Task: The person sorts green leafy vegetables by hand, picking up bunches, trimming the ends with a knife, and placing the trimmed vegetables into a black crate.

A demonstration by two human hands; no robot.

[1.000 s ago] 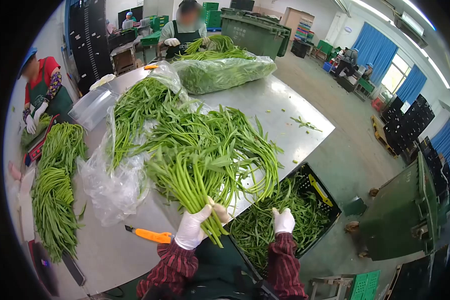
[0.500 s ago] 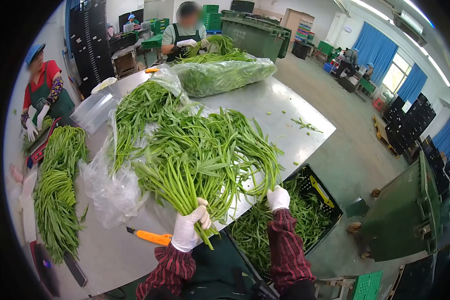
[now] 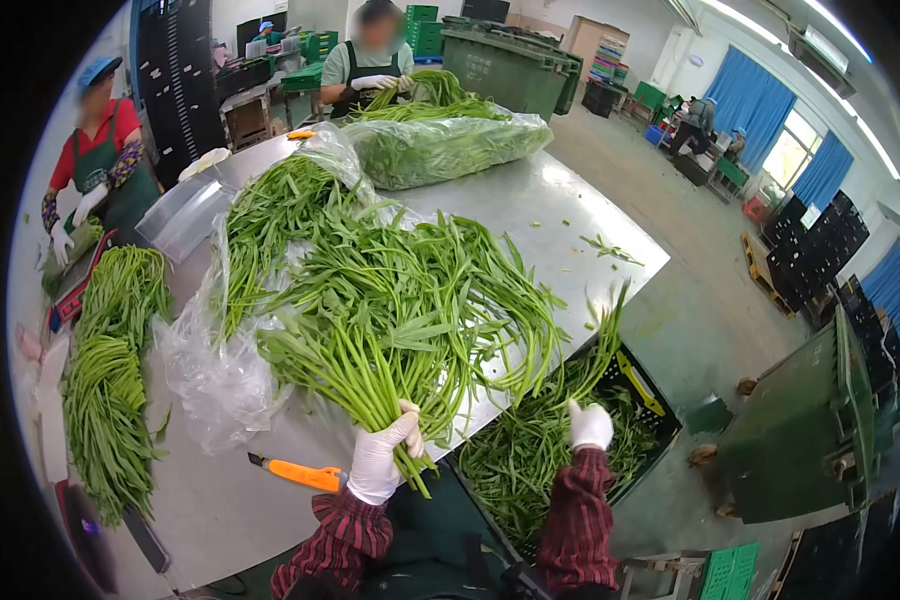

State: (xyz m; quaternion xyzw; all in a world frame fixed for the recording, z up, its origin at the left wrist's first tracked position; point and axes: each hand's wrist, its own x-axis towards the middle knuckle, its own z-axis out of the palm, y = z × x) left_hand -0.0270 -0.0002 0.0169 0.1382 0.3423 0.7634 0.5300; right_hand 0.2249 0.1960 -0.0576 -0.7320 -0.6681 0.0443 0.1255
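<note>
My left hand (image 3: 378,462), in a white glove, is closed around the lower stems of a bunch of water spinach (image 3: 355,385) at the table's near edge. The bunch's leafy ends lie against a large loose heap of water spinach (image 3: 390,270) spilling from a clear plastic bag (image 3: 210,380). Over the black crate (image 3: 662,425) at the right is my gloved right hand (image 3: 592,428). Its fingers are closed at the lower end of a few blurred stems (image 3: 608,345), which point up and away. Loose leafy greens (image 3: 515,470) fill much of the crate.
An orange utility knife (image 3: 295,473) lies left of my left hand. Neat bundles of greens (image 3: 115,390) line the table's left side. A filled bag (image 3: 450,150) sits at the far end. Two co-workers (image 3: 375,70) stand at the table. A green wheeled bin (image 3: 795,430) stands right.
My right hand has moved right, from the heap's edge to over the crate, taking a few stems along. My left hand keeps its hold on the bunch, nearly unmoved.
</note>
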